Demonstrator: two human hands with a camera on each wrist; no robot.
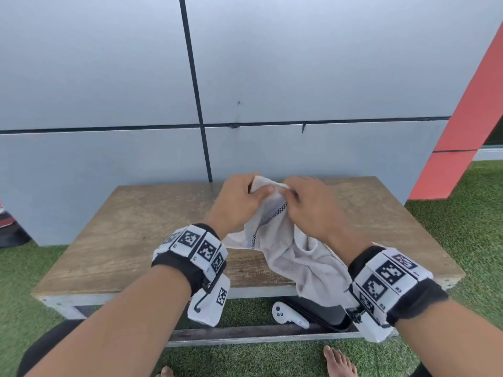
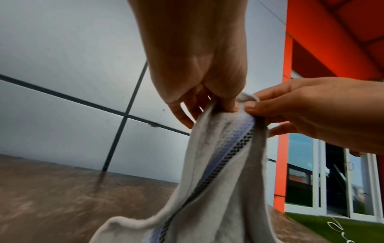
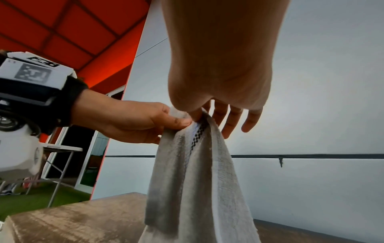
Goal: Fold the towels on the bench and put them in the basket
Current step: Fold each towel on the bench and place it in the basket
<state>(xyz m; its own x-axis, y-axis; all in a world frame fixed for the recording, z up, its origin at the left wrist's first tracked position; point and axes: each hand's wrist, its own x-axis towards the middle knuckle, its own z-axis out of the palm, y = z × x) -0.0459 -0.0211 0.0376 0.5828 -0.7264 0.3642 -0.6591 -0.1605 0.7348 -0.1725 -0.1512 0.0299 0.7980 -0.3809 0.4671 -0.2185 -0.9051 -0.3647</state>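
Observation:
A light grey towel (image 1: 285,254) with a black-and-white checked stripe hangs from both my hands over the wooden bench (image 1: 122,240). My left hand (image 1: 239,202) pinches its top edge between thumb and finger, and my right hand (image 1: 304,202) pinches the same edge right beside it. The towel's lower part drapes on the bench and over its front edge. In the left wrist view the towel (image 2: 218,172) falls from my left hand (image 2: 207,98), with my right hand (image 2: 290,111) alongside. The right wrist view shows the towel (image 3: 193,180) under my right hand (image 3: 207,111) and left hand (image 3: 145,121). No basket is in view.
A grey panelled wall (image 1: 245,77) rises just behind the bench. A red slanted column (image 1: 462,131) stands at the right. Green turf (image 1: 462,240) surrounds the bench. A white controller (image 1: 288,315) and a dark bag (image 1: 324,312) lie below it. My bare feet (image 1: 340,360) are at the front.

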